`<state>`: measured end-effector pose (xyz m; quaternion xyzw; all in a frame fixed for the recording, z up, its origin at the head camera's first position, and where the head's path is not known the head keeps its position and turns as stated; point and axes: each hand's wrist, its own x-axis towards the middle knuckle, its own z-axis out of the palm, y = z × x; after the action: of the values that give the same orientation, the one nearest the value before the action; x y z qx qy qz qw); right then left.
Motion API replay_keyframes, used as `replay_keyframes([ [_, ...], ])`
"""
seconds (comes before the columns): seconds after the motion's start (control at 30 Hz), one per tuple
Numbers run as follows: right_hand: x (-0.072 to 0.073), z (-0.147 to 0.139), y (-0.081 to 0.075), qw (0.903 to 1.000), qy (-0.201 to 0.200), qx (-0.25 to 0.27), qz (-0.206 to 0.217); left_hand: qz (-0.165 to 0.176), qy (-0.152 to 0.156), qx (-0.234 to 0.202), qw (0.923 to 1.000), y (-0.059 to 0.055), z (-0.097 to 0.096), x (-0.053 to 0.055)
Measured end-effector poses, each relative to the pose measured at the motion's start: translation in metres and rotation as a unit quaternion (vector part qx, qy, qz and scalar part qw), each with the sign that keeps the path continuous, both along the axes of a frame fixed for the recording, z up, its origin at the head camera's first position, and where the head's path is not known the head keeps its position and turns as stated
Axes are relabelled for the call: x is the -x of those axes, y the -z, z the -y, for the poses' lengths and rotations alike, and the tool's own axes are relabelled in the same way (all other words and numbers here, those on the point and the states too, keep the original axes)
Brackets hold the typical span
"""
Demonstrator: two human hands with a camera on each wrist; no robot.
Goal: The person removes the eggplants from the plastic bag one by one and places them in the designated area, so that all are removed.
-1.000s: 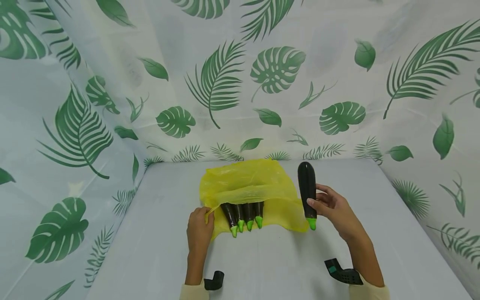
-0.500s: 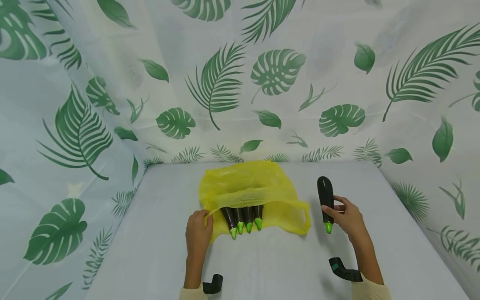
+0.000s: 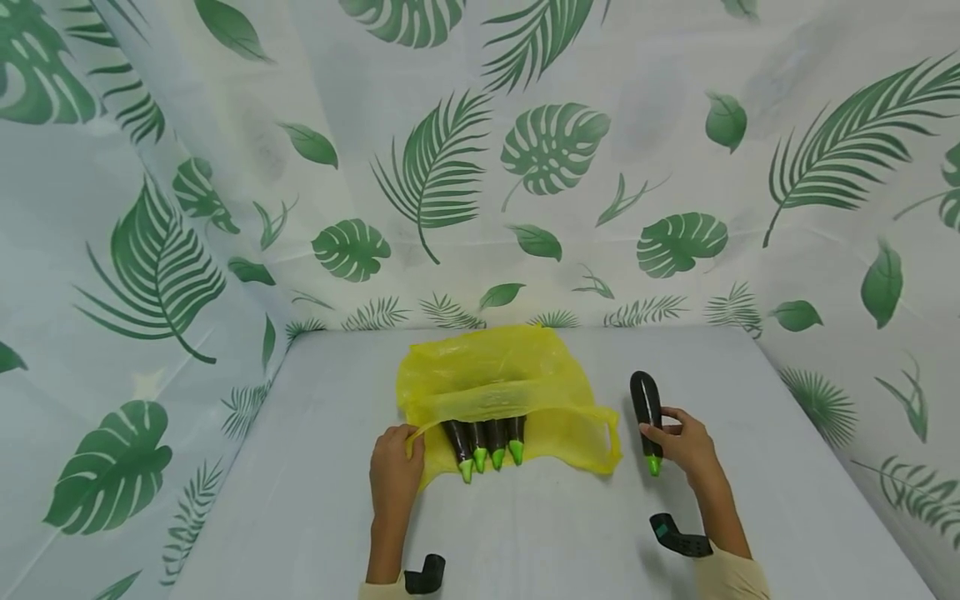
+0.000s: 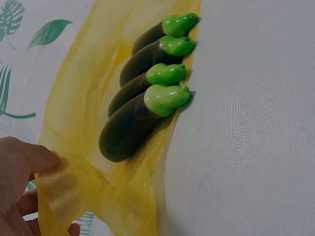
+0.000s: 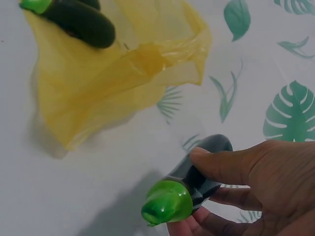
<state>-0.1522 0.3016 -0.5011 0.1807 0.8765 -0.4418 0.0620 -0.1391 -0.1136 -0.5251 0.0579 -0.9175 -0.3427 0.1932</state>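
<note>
White sheeting printed with green leaves [image 3: 450, 279] is seen behind and at both sides of a pale, smooth-topped bench [image 3: 307, 508]. On the bench a translucent yellow plastic bag [image 3: 498, 354] is laid with its mouth towards the person. Its upper layer is lifted at the left, where the rim is pinched between thumb and fingers by the left hand [image 3: 395, 467]. By the right hand [image 3: 690, 442] a glossy, near-black eggplant with a bright green stem end [image 3: 646, 407] is gripped from its right side, the thumb laid along it and the other fingers set on the opposite side. From the shadow in the right wrist view, it is judged to be held above the bench.

Four similar dark eggplants [image 3: 496, 433] are placed side by side in the bag's mouth, blunt ends covered, green ends at its front edge. The governing relation is judged to be sideways: the gripped eggplant is located right of the bag and apart from it, near the right handle loop [image 3: 613, 433], and well away from the left hand. Its long axis is directed roughly parallel to the row, blunt end away from the person.
</note>
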Motion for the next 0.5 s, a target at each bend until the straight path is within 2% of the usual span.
replay_keyframes([
  [0.23,0.009,0.003,0.007,0.9998,0.013,0.014,0.01,0.0,-0.002,-0.003,1.0,0.001,0.0,0.001],
  [0.5,0.015,0.004,0.013,0.9989,0.029,0.006,0.036,0.002,-0.009,0.001,1.0,0.005,0.002,0.002],
])
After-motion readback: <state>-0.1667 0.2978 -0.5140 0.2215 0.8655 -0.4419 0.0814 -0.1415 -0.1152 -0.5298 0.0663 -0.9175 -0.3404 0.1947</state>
